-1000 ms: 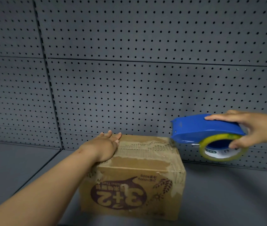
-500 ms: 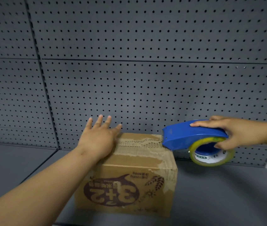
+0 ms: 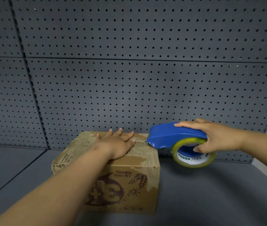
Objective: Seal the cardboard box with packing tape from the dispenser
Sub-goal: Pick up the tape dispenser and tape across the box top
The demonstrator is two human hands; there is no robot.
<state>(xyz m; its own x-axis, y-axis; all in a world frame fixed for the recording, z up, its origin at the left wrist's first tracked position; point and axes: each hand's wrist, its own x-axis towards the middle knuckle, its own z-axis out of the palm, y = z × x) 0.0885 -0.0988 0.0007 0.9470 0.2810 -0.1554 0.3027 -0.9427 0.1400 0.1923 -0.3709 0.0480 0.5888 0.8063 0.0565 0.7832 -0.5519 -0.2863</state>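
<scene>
A worn cardboard box (image 3: 113, 173) sits on a grey shelf (image 3: 211, 193), close to the shelf's back edge and a little left of the middle, right up near the pegboard wall (image 3: 129, 79) that rises behind it. Its top skin is torn in strips, showing the corrugated ribs, and the front face carries a dark printed logo that reads upside down from here.

The person's left hand (image 3: 118, 144) lies flat on the top of the box, palm down, fingers (image 3: 128, 137) spread open and pointing toward the back wall; it grips nothing, only presses on the cardboard. The forearm reaches in from the near left corner and covers part of the box front.

The right hand (image 3: 216, 136) holds a blue tape dispenser (image 3: 170, 136) just off the right side of the box, above the shelf. Its fingers are wrapped around it: the forefinger lies along the blue cover, the thumb hooks into the core of the yellowish roll of packing tape (image 3: 193, 154) hanging below. The dispenser's pointed front end sits at the top right edge of the box; whether it touches the cardboard I cannot tell.
</scene>
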